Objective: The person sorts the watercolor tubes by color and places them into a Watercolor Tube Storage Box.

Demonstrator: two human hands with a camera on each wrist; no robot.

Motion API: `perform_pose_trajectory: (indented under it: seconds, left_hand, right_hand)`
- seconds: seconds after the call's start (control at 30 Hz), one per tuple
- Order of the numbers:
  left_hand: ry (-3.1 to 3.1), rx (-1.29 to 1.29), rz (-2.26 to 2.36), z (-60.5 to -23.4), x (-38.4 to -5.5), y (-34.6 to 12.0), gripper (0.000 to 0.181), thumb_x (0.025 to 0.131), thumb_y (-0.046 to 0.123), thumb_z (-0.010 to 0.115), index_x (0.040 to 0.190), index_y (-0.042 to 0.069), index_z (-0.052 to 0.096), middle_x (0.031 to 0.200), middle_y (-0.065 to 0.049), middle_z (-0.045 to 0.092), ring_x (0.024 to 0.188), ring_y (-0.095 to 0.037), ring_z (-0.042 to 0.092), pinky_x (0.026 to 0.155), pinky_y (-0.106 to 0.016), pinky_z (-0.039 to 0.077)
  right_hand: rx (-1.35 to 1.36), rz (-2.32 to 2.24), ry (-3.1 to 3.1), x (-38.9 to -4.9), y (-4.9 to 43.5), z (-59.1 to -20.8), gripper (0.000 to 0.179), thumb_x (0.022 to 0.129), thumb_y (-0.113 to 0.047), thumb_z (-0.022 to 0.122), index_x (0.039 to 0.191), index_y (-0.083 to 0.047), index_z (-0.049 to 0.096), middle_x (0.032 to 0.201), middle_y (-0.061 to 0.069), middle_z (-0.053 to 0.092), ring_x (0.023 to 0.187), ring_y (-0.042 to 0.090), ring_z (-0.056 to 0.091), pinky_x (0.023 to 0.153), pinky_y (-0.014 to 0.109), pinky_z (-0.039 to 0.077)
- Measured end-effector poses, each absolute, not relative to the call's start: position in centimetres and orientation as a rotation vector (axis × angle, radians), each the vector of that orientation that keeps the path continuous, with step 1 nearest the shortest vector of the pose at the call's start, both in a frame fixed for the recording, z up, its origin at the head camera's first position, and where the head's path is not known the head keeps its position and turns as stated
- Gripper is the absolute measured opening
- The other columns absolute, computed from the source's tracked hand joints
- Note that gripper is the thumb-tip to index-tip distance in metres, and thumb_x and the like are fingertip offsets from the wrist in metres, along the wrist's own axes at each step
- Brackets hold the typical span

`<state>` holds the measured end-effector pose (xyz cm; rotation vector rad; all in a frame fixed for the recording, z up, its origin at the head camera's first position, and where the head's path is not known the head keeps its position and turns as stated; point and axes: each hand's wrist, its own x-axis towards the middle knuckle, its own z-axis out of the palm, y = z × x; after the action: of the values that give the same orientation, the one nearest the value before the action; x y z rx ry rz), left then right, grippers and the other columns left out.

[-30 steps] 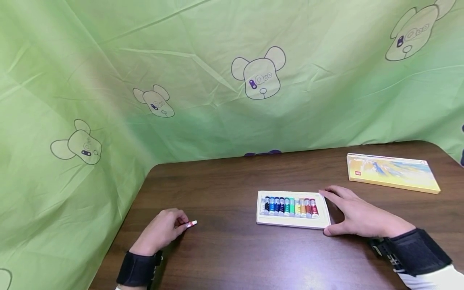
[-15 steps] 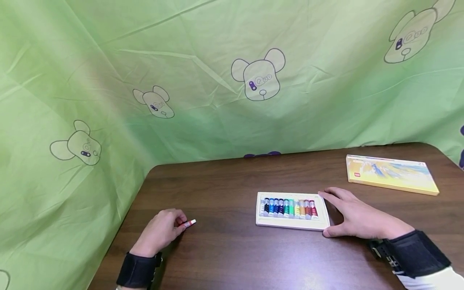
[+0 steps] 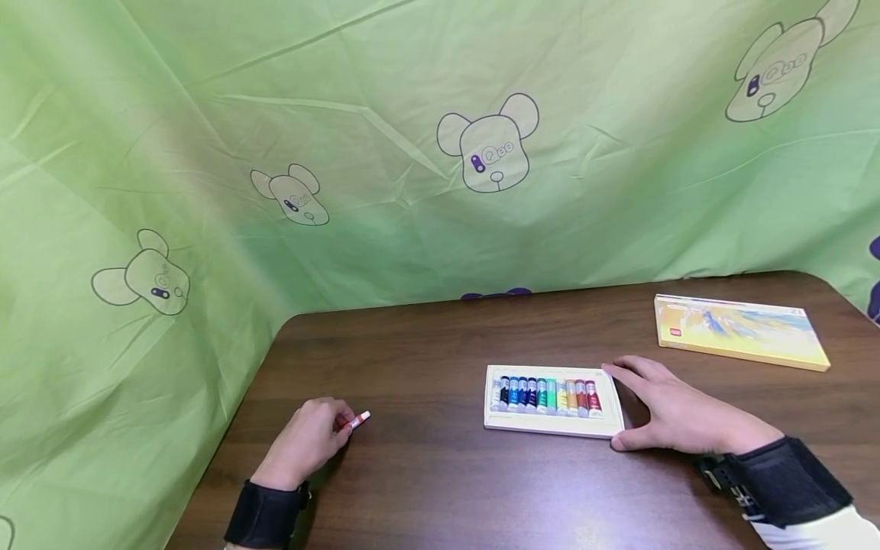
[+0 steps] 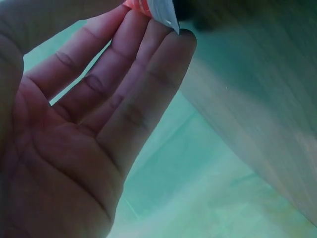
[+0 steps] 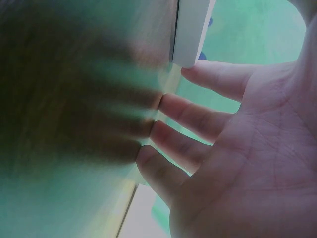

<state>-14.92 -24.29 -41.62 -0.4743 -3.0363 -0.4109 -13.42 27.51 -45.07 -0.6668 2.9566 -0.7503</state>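
My left hand [image 3: 308,437] pinches a small red-and-white paint tube [image 3: 359,420] with a white cap, low over the left part of the table. The left wrist view shows the tube's flat grey end [image 4: 163,12] at the fingertips. A white tray [image 3: 550,425] lies at centre right, holding a row of several paint tubes from black and blue through green and yellow to red. My right hand [image 3: 677,410] spans the tray's right end, thumb at the near corner and index finger at the far one. In the right wrist view the other fingertips rest on the table.
A flat yellow paint box [image 3: 742,332] with a printed picture lies at the back right, beyond my right hand. The brown wooden table [image 3: 412,489] ends against a green cloth [image 3: 385,229] printed with bear heads, behind and to the left.
The tube in my left hand has tipped slightly, its cap end now a little higher and further left. My right hand and the tray stay in place; the view shifts slightly.
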Motion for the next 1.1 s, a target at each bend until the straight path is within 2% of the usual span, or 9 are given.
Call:
perform_pose_trajectory:
  seconds: [0.43,0.67,1.1]
  left_hand:
    - [-2.952,-0.514,-0.343,-41.9,-14.8,-23.1,0.022,0.075,-0.006,0.080,0.081,0.013,0.071,0.072,0.005,0.061,0.066,-0.006,0.052,0.062,-0.026,0.047]
    - [-2.936,-0.529,-0.398,-42.0,-15.1,-21.6,0.019,0.075,-0.007,0.079,0.082,0.010,0.071,0.075,0.002,0.064,0.066,-0.006,0.052,0.062,-0.025,0.047]
    - [-2.837,-0.656,-0.459,-42.4,-15.6,-17.0,0.019,0.075,-0.008,0.073,0.087,0.006,0.070,0.082,0.000,0.063,0.072,-0.010,0.056,0.065,-0.024,0.050]
  right_hand:
    - [-0.673,-0.728,2.974,-13.4,27.4,-45.1,0.106,0.069,-0.053,0.093,0.150,0.001,0.050,0.150,0.028,0.048,0.135,0.048,0.048,0.103,0.065,0.047]
    - [-0.668,-0.721,2.976,-13.4,27.5,-45.1,0.106,0.069,-0.053,0.093,0.150,0.001,0.050,0.150,0.028,0.047,0.135,0.047,0.047,0.104,0.065,0.046]
    - [-0.680,-0.731,2.979,-13.4,27.4,-45.1,0.105,0.069,-0.051,0.093,0.149,0.002,0.050,0.149,0.029,0.048,0.134,0.049,0.048,0.103,0.066,0.046]
